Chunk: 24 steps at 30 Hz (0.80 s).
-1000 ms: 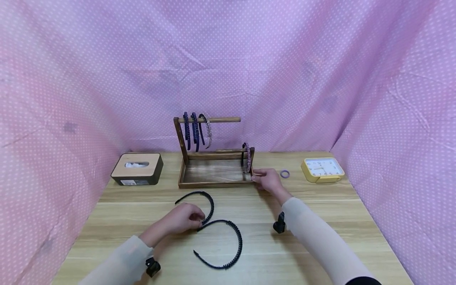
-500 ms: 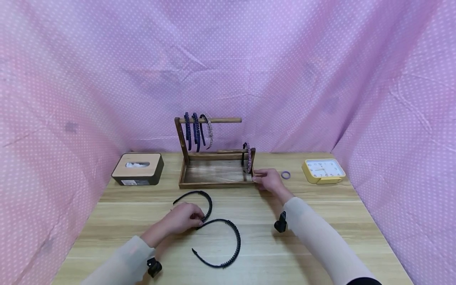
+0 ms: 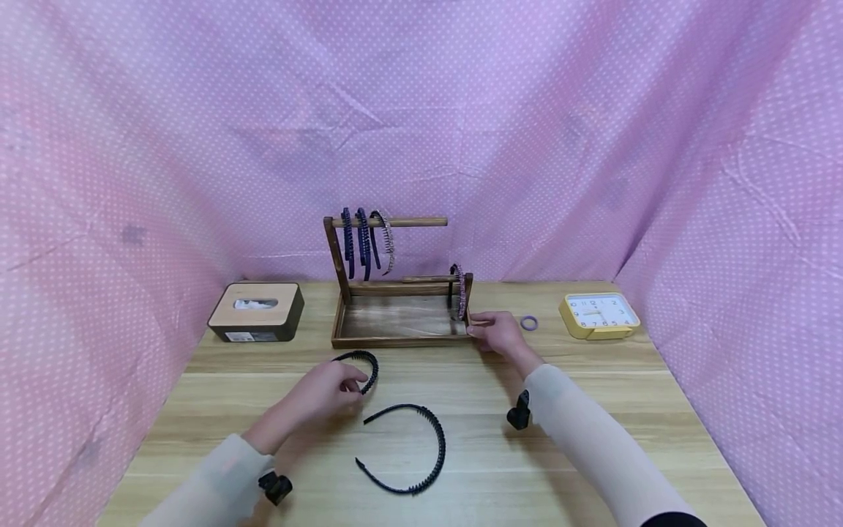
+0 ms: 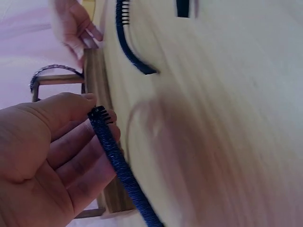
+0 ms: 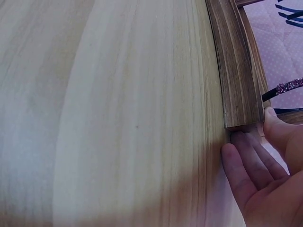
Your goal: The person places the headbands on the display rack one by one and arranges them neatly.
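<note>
My left hand (image 3: 327, 389) pinches one end of a dark toothed headband (image 3: 374, 366) between thumb and fingers, over the table in front of the rack. Close up in the left wrist view, this headband (image 4: 124, 172) looks dark blue with a woven surface. A second dark headband (image 3: 442, 446) lies on the table to the right of that hand. My right hand (image 3: 498, 334) grips the right front corner of a wooden headband rack (image 3: 398, 342), thumb on the top edge and fingers around the end. A glittery pink headband (image 3: 461, 296) hangs on its lower rod.
On the rack's upper rod hang two dark blue headbands (image 3: 364, 249) and a silvery one (image 3: 389, 249). A tissue box (image 3: 253, 315) stands at the left, a yellow clock (image 3: 598, 316) at the right. A small purple ring (image 3: 529, 323) lies beside my right hand.
My left hand has moved slightly left and away from me with the headband, which has come apart from the one lying on the table. My right hand stays at the rack's corner.
</note>
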Each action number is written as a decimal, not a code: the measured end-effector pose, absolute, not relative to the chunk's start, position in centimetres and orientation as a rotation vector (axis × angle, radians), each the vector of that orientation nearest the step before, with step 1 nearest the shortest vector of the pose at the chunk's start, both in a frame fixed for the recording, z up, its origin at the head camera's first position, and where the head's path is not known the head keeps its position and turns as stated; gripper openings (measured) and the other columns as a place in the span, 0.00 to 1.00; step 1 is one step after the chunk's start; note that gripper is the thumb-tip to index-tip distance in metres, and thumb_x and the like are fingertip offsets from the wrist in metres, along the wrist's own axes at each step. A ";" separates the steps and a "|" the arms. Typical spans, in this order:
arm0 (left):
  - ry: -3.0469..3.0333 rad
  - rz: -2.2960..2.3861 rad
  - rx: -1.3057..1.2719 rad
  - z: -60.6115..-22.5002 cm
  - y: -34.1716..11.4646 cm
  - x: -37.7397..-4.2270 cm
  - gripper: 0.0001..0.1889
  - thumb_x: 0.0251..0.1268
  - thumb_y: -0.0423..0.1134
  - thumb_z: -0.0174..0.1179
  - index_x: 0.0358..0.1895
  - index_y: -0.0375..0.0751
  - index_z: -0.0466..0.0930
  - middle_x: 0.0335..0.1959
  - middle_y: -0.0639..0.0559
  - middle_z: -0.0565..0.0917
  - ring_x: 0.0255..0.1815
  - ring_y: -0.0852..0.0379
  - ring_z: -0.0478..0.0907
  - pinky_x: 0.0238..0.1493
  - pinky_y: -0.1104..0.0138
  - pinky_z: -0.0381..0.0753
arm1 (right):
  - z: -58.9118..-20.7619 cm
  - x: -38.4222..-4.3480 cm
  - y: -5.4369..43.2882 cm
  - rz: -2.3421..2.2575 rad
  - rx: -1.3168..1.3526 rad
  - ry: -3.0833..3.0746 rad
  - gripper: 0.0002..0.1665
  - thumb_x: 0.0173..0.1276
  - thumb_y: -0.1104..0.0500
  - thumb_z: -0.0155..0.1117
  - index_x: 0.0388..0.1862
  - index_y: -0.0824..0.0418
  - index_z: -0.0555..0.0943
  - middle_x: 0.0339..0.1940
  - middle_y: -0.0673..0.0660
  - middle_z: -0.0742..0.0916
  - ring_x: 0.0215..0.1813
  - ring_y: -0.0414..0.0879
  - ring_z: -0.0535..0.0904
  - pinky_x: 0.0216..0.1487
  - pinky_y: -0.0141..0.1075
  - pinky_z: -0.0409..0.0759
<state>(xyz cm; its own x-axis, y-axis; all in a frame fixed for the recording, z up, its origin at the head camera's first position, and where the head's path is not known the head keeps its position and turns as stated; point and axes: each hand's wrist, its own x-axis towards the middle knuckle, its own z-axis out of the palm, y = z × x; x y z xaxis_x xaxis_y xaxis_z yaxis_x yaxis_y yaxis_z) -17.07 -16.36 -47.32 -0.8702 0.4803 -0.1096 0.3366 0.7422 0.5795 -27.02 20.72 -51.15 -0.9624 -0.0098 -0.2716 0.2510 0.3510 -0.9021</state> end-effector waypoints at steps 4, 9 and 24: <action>2.720 0.851 0.650 -46.6 -17.0 -17.0 0.16 0.59 0.30 0.70 0.51 0.34 0.88 0.33 0.57 0.89 0.35 0.64 0.83 0.37 0.68 0.84 | -51.1 -27.0 20.7 -1.664 0.219 2.375 0.26 0.69 0.62 0.72 0.66 0.62 0.81 0.55 0.65 0.89 0.42 0.52 0.90 0.41 0.43 0.90; 2.754 0.896 0.538 -45.6 -17.7 -16.7 0.17 0.60 0.30 0.69 0.53 0.35 0.88 0.32 0.56 0.87 0.33 0.63 0.80 0.31 0.69 0.81 | -51.0 -26.9 20.5 -1.640 0.197 2.424 0.25 0.69 0.62 0.72 0.64 0.63 0.82 0.52 0.65 0.90 0.43 0.53 0.90 0.40 0.43 0.90; 2.627 1.403 0.279 -42.9 -18.3 -16.0 0.18 0.66 0.31 0.67 0.58 0.33 0.84 0.42 0.43 0.89 0.38 0.53 0.87 0.31 0.67 0.84 | -51.1 -26.9 20.5 -1.658 0.212 2.405 0.25 0.69 0.63 0.72 0.65 0.63 0.81 0.52 0.64 0.90 0.44 0.55 0.90 0.40 0.44 0.90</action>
